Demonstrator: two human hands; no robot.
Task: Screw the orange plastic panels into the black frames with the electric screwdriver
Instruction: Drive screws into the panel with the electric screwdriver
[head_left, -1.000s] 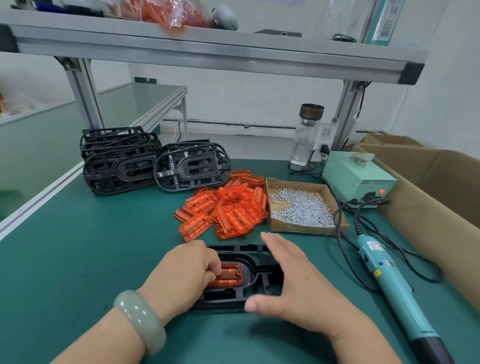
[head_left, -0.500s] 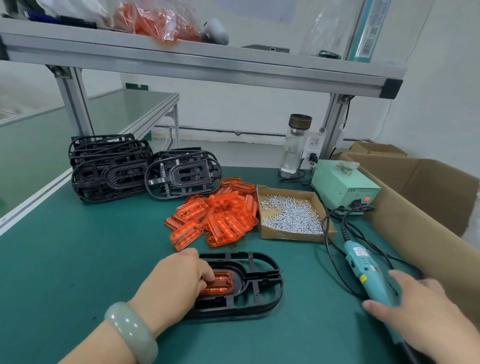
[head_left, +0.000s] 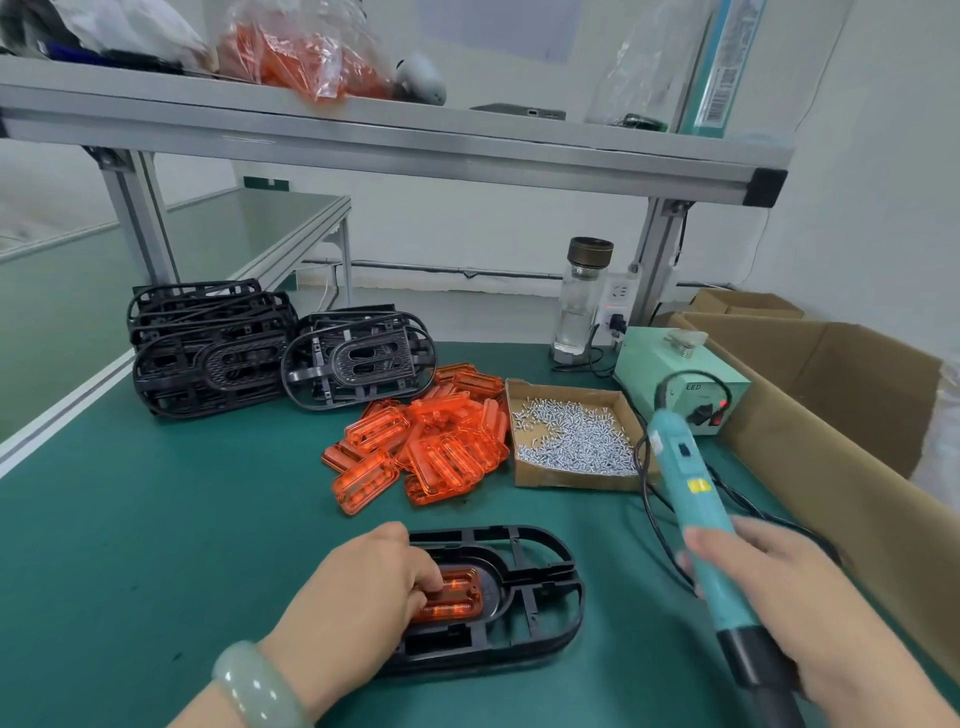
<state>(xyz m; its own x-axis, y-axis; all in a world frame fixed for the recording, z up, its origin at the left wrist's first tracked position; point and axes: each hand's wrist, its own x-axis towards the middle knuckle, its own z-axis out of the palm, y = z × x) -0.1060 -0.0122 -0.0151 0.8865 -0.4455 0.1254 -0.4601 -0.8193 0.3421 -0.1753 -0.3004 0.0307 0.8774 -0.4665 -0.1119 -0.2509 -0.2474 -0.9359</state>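
Left hand (head_left: 363, 597) fingers curled onto orange panel (head_left: 454, 597), holding it down in the recess of black frame (head_left: 524, 582), which lies flat on green surface (head_left: 156, 545). Panel is translucent and ribbed. Right hand (head_left: 779, 597) grips teal electric screwdriver (head_left: 696, 499) right of the frame, tilted, cord end up, blurred. Spare panel pile (head_left: 431, 447) lies beyond left hand.

The left hand (head_left: 358, 597) holds an orange plastic panel (head_left: 460, 603) in a black oval frame (head_left: 493, 533); the right hand (head_left: 795, 597) grips a teal electric screwdriver (head_left: 691, 488).
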